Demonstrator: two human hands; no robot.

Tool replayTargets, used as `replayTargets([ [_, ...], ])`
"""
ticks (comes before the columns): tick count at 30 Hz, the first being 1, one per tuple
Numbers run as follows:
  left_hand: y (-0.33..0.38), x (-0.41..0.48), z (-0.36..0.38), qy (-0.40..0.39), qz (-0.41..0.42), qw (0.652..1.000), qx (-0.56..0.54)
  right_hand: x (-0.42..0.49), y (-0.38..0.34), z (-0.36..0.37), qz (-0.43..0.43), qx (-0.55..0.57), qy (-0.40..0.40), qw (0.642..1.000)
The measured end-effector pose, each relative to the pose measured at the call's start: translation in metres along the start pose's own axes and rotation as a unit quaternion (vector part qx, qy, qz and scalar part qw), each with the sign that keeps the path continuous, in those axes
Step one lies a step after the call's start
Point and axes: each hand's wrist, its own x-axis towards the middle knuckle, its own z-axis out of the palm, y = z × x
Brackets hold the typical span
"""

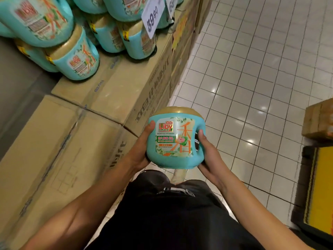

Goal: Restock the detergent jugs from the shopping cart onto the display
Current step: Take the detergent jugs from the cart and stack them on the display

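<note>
I hold a teal detergent jug with a gold cap and a "Liby" label in front of my waist, above the floor beside the display. My left hand grips its left side, thumb on the label's edge. My right hand grips the right side, fingers curled round the handle. The display is a platform of cardboard boxes at left. Several matching teal jugs are stacked on its far part. No shopping cart is in view.
White price tags hang at the display's far corner. White tiled floor spreads to the right. A cardboard box and a yellow and black object sit at the right edge. A grey panel borders the boxes at left.
</note>
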Motion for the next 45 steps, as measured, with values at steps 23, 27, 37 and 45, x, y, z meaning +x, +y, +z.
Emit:
replayTargets([
  [23,0.135,0.052,-0.084,0.162,0.15,0.975,0.004,0.185,-0.116,0.149,-0.031,-0.213,-0.192,0.957],
  [27,0.155,0.052,-0.097,0.184,0.202,0.96,0.066,0.205,-0.125,0.179,-0.052,-0.226,-0.212,0.949],
  [37,0.15,0.06,-0.119,0.231,0.263,0.927,0.137,0.236,-0.129,0.198,-0.014,-0.24,-0.269,0.933],
  [45,0.134,0.072,-0.096,0.364,0.262,0.888,0.104,0.26,-0.155,0.213,0.038,-0.249,-0.316,0.915],
])
